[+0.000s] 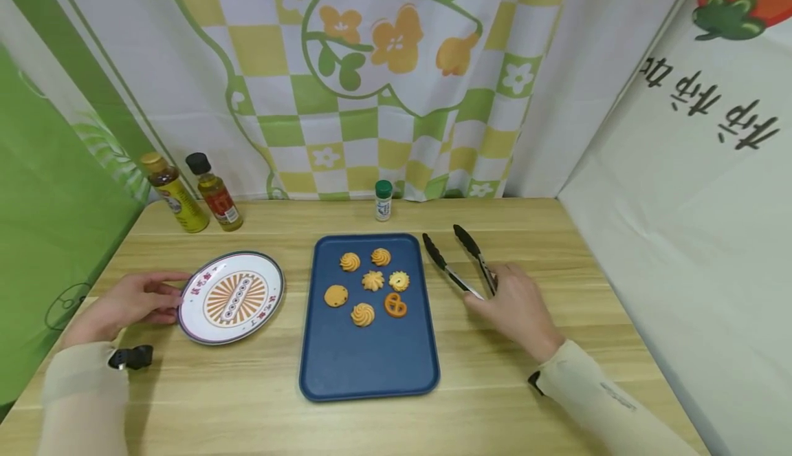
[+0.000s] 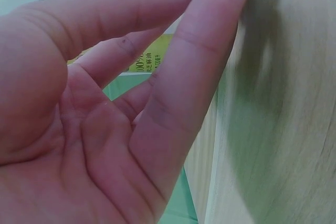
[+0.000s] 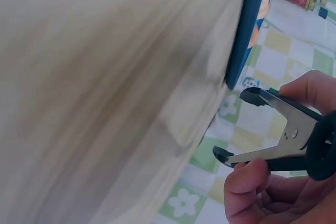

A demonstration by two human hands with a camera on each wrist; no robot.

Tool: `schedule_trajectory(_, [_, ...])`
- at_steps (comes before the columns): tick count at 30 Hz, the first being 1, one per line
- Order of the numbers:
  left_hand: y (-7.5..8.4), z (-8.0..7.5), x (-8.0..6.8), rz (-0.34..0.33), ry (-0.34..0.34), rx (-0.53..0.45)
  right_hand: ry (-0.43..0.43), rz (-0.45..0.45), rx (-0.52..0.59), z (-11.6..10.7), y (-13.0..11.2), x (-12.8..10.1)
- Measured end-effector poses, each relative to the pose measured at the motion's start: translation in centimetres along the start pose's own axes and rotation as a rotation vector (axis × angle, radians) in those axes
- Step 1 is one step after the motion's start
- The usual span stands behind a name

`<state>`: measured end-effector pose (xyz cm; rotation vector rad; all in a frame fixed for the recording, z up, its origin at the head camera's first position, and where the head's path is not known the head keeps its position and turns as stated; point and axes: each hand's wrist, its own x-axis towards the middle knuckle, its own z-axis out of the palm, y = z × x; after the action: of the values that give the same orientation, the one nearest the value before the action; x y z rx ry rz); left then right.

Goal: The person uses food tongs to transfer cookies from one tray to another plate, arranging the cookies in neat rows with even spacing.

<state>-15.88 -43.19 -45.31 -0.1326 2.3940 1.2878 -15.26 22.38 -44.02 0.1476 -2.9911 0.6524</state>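
In the head view my left hand (image 1: 139, 298) pinches the left rim of a white plate (image 1: 232, 298) with a dark edge and an orange sunburst print. The left wrist view shows thumb and index finger meeting at the plate's edge. To the right, my right hand (image 1: 520, 308) grips metal tongs (image 1: 456, 278) with black tips; their jaws are spread apart, with nothing between them. Between the hands lies a blue tray (image 1: 365, 366). It bears several swirled cookies (image 1: 362, 314), a round cookie with dark spots (image 1: 336, 296) and a pretzel (image 1: 396, 305).
Two oil bottles, one yellow-labelled (image 1: 179, 198) and one red-labelled (image 1: 216, 196), stand at the back left. A small green-capped shaker (image 1: 383, 201) stands behind the tray. A patterned curtain (image 1: 383, 112) hangs along the back edge of the wooden table (image 1: 526, 401).
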Motion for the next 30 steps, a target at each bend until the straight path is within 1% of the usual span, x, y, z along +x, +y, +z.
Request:
schedule_trajectory(5, [0.2,0.0,0.0,-0.004,0.002,0.002,-0.001,-0.032,0.025,0.3,-1.5,0.5])
schedule_trajectory(8, [0.2,0.0,-0.1,0.002,-0.002,0.010,-0.014,-0.049,0.044,0.5,-2.6,0.8])
schedule_trajectory(15, [0.2,0.0,-0.2,-0.011,-0.001,0.005,-0.034,-0.101,0.075,1.3,-5.1,1.5])
schedule_trajectory(17, [0.2,0.0,-0.2,-0.003,-0.004,0.006,-0.040,-0.110,0.076,1.6,-5.7,1.7])
schedule_trajectory(26, [0.2,0.0,-0.1,-0.012,0.001,0.006,-0.123,-0.180,0.072,2.6,-8.1,2.1])
schedule_trajectory(30, [0.2,0.0,-0.1,-0.016,0.004,0.003,-0.145,-0.215,0.074,2.8,-8.9,2.2])
